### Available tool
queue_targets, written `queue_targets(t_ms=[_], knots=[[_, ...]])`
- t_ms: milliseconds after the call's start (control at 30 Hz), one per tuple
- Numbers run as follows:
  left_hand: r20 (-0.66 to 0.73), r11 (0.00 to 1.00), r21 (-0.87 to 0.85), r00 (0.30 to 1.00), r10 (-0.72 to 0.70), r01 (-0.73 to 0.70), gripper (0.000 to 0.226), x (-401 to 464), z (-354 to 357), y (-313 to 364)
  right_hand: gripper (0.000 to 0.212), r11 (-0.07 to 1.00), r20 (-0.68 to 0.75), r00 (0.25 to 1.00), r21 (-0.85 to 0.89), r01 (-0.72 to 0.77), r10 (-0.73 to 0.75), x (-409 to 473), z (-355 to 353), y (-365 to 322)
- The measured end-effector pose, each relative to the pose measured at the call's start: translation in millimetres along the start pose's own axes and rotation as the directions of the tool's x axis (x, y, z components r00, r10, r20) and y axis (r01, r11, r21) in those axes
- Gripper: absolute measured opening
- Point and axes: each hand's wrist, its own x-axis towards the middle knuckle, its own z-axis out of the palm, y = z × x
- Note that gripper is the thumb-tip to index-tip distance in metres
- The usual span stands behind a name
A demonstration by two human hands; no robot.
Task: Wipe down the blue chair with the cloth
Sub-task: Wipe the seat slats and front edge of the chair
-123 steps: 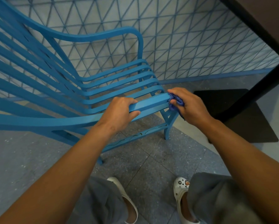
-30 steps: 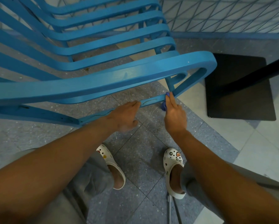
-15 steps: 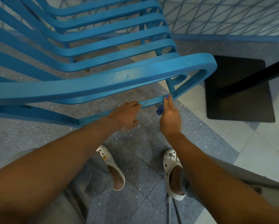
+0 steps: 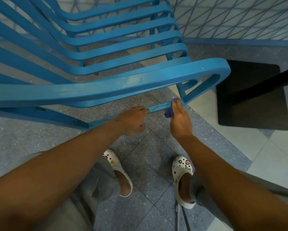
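Note:
The blue chair (image 4: 106, 87) with slatted seat and looping armrest fills the upper half of the view. Below the armrest runs a low side rail (image 4: 160, 107). My left hand (image 4: 131, 120) grips this rail, fingers curled over its top. My right hand (image 4: 180, 120) holds a small dark blue cloth (image 4: 169, 113) and presses it against the rail where it meets the front leg. Most of the cloth is hidden behind my fingers.
A black square table base (image 4: 251, 95) with a dark post (image 4: 273, 82) stands right of the chair. A wall with a blue triangle pattern (image 4: 240, 17) runs behind. My feet in white clogs (image 4: 183, 177) stand on the grey speckled floor (image 4: 148, 157).
Since 4.1 s ago both hands dropped from the armrest to the low rail. In the last second the right hand slid the cloth slightly along the rail near the front leg; the left hand stayed.

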Motion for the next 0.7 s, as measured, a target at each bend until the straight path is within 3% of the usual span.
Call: queue_targets(t_ms=[67, 133, 200, 233, 300, 400, 467, 500, 567, 600, 633, 700], knots=[[-0.018, 1.000, -0.017, 1.000, -0.016, 0.016, 0.064, -1.0, 0.8, -1.2, 0.031, 0.989, 0.005, 0.999, 0.142, -0.038, 0.038, 11.4, -12.3, -3.0], [-0.026, 0.999, -0.027, 0.999, -0.032, 0.032, 0.067, -3.3, 0.1, -2.2, 0.024, 0.960, -0.020, 0.999, 0.278, -0.026, 0.033, 14.5, -17.1, -8.2], [-0.024, 0.999, -0.024, 0.999, -0.043, 0.043, 0.068, -6.3, 0.2, -1.3, 0.034, 0.978, 0.085, 0.996, 0.203, -0.043, 0.026, 8.2, -15.0, -7.7], [-0.025, 0.999, -0.017, 0.999, -0.047, 0.046, 0.068, -7.7, 0.2, -0.6, 0.040, 0.997, 0.125, 0.992, 0.071, 0.020, -0.029, 4.0, -10.2, -5.5], [-0.028, 0.998, -0.018, 0.998, -0.057, 0.057, 0.068, -10.8, -0.2, -0.2, 0.037, 0.996, 0.175, 0.981, 0.039, 0.077, -0.083, -9.9, -5.3, -7.4], [-0.037, 0.997, -0.011, 0.996, -0.075, 0.075, 0.067, -16.1, -0.2, -2.4, 0.058, 0.968, 0.114, 0.990, 0.247, 0.048, -0.079, -17.5, -11.3, -14.4], [-0.019, 0.996, -0.012, 0.996, -0.090, 0.090, 0.069, -19.3, -1.1, -5.6, 0.031, 0.974, 0.139, 0.990, 0.228, -0.012, -0.020, -13.0, -28.3, -15.1], [-0.011, 0.995, -0.008, 0.995, -0.101, 0.101, 0.070, -20.9, -1.3, -7.3, 0.028, 0.989, 0.116, 0.993, 0.148, -0.024, 0.007, -7.3, -30.2, -9.8], [0.000, 0.992, 0.008, 0.992, -0.123, 0.123, 0.072, -24.8, -1.8, -10.5, 0.046, 0.999, 0.047, 0.999, 0.021, -0.028, 0.027, 5.5, -33.8, 2.0], [0.002, 0.991, 0.015, 0.991, -0.133, 0.133, 0.073, -26.4, -2.0, -11.6, 0.044, 0.999, 0.017, 0.999, 0.006, -0.046, 0.046, 9.4, -32.4, 2.3], [0.002, 0.990, 0.019, 0.990, -0.143, 0.143, 0.073, -27.8, -2.0, -12.8, 0.037, 0.997, 0.002, 0.998, 0.046, -0.058, 0.058, 11.9, -28.9, -1.4], [-0.002, 0.988, 0.021, 0.989, -0.150, 0.150, 0.072, -29.0, -1.6, -14.4, 0.011, 0.946, -0.040, 0.989, 0.302, -0.122, 0.140, 10.6, -23.3, -20.0]])
